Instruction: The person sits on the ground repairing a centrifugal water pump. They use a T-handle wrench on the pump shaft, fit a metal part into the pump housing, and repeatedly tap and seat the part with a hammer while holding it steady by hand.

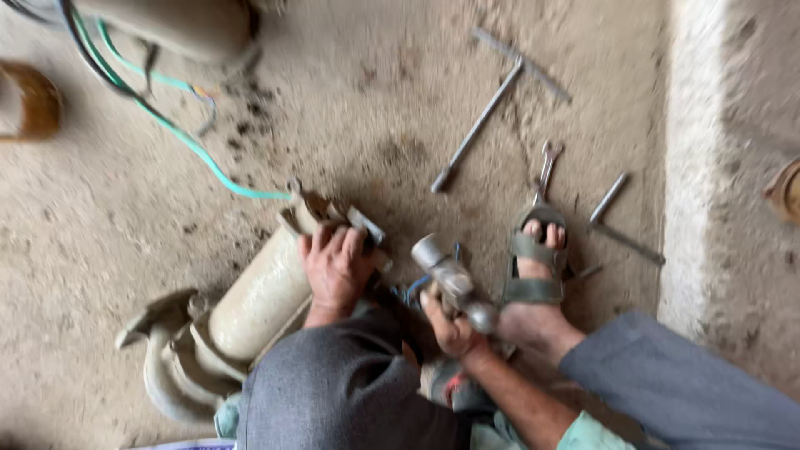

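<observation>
A cream-coloured cylindrical pump motor [258,296] lies on the dusty concrete floor, with a metal flange at its lower left end. My left hand [336,265] rests palm-down on its upper end, by a grey bracket [367,227]. My right hand [450,325] grips a short grey metal cylinder-shaped tool [450,279], angled up to the left, just right of the motor. My sandalled foot [537,267] is beside it.
A T-handle wrench [492,104], an open-ended spanner [546,167] and an L-shaped rod [612,217] lie on the floor ahead. A green cable [200,154] runs from another motor body [183,25] at top left. A raised concrete kerb [700,167] borders the right.
</observation>
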